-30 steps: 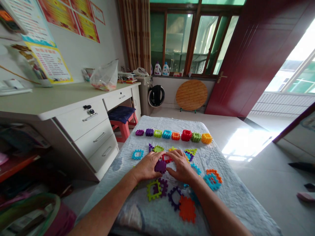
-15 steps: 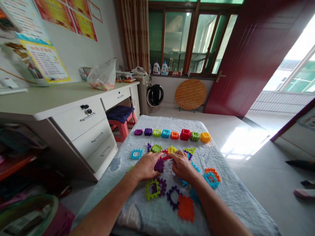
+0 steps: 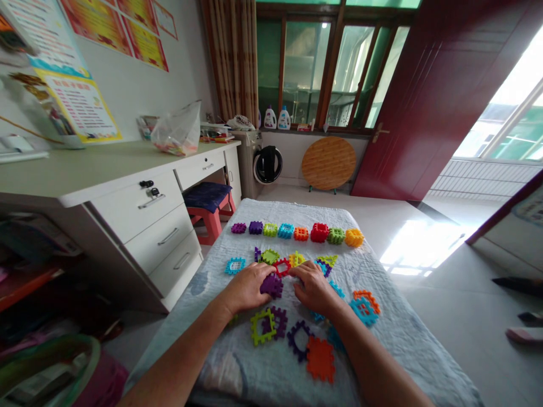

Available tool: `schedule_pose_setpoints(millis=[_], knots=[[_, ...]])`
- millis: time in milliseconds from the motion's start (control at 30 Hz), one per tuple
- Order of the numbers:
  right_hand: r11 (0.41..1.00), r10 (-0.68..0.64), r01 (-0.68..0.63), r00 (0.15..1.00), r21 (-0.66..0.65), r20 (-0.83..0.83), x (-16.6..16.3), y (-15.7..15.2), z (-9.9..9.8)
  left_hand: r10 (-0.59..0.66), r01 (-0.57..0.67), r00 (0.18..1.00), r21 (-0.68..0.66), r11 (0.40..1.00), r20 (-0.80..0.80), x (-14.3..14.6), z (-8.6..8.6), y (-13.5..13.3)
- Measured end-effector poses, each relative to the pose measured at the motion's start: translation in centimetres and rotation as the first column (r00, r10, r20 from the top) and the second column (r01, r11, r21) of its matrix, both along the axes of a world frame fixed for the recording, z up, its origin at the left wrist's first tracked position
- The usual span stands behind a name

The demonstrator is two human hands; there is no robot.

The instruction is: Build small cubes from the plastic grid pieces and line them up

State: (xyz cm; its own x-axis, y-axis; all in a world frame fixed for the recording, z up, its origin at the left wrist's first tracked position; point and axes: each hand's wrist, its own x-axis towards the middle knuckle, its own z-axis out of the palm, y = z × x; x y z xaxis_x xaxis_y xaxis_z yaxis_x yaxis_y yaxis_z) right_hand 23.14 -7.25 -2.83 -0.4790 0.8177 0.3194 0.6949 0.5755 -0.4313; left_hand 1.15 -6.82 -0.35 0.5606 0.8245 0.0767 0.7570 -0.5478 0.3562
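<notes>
A purple notched plastic tile (image 3: 271, 286) lies between the thumb and fingers of my left hand (image 3: 246, 285), which is closed on its left side. Just beyond it is a red open-centred frame piece (image 3: 282, 267). My right hand (image 3: 316, 287) has bent fingers, its index tip at the red piece's right edge and its thumb apart below, with nothing seen between them. Past the hands are a green piece (image 3: 269, 256), a yellow piece (image 3: 296, 259) and a blue windowed piece (image 3: 235, 265). Nearer me are a lime frame (image 3: 263, 327), a dark purple frame (image 3: 292, 339) and an orange tile (image 3: 320, 359).
Along the far part of the cloth-covered table (image 3: 297, 212) runs a row of several stacked colour groups, including a red stack (image 3: 319, 232). Blue and orange pieces (image 3: 365, 308) lie right of my right forearm. A white desk (image 3: 148, 209) stands at the left.
My left hand has shifted slightly left, and the purple tile has moved left with it. More of the red frame now shows between the hands. My right hand has barely moved.
</notes>
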Motion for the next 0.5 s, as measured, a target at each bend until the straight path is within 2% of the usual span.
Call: schedule_pose_setpoints(millis=[200,500], knots=[[1.000,0.014,-0.014,1.000,-0.013,-0.002,0.00,0.04,-0.16,-0.003,0.002,0.999,-0.024,1.000,-0.032,-0.73,-0.11,0.16],[1.000,0.015,-0.016,1.000,-0.012,-0.018,0.05,0.01,-0.24,-0.003,0.002,1.000,-0.026,1.000,-0.030,-0.11,0.15,-0.06]])
